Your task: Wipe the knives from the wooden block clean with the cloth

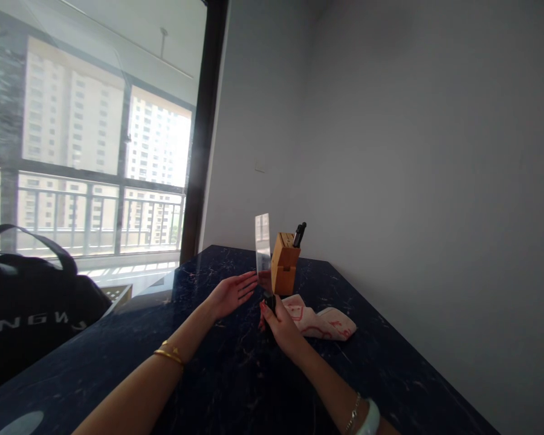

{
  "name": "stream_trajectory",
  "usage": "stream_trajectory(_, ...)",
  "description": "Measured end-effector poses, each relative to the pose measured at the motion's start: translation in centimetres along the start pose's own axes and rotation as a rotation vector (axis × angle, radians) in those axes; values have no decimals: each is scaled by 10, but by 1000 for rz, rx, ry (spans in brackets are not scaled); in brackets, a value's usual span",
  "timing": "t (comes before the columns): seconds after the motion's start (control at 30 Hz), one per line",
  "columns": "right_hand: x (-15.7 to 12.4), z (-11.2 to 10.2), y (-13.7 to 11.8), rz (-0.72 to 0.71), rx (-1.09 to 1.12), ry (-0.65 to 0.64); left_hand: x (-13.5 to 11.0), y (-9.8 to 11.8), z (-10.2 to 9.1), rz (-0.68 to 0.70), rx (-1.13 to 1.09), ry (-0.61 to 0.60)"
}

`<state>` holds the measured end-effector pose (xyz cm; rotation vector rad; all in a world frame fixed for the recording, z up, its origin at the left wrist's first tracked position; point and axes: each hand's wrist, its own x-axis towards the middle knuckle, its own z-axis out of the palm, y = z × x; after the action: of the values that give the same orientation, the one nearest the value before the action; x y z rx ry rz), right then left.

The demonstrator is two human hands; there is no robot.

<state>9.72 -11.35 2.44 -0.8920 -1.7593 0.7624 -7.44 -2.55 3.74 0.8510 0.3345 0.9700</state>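
A cleaver (263,244) with a broad shiny blade stands upright over the table, its black handle gripped by my right hand (278,320). Beside the blade's lower left edge is my left hand (236,293), fingers stretched out; whether the fingertips touch the metal I cannot tell. Just behind and right of the blade is a wooden knife block (284,266), with black-handled tools (300,234) sticking up from its top. A crumpled white and red cloth (324,321) lies on the table right of my right hand.
The dark blue marbled table (226,374) reaches to a grey wall (417,181) at the right. A black bag (31,296) with a handle is at the left edge, before large windows (77,121).
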Motion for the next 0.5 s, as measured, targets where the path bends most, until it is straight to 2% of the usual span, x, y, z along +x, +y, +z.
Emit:
stream_trajectory(0.1,1,-8,0,-25,-184,41,4,-7,-2,-123,37,20)
stream_trajectory(0.23,-1,-11,4,-46,-463,52,5,-12,0,-142,52,26)
stream_trajectory(0.4,-4,-2,6,-79,-700,46,2,-14,-1,-113,109,-161)
stream_trajectory(0.5,-4,0,5,-94,-762,50,2,-17,-5,-114,175,-191)
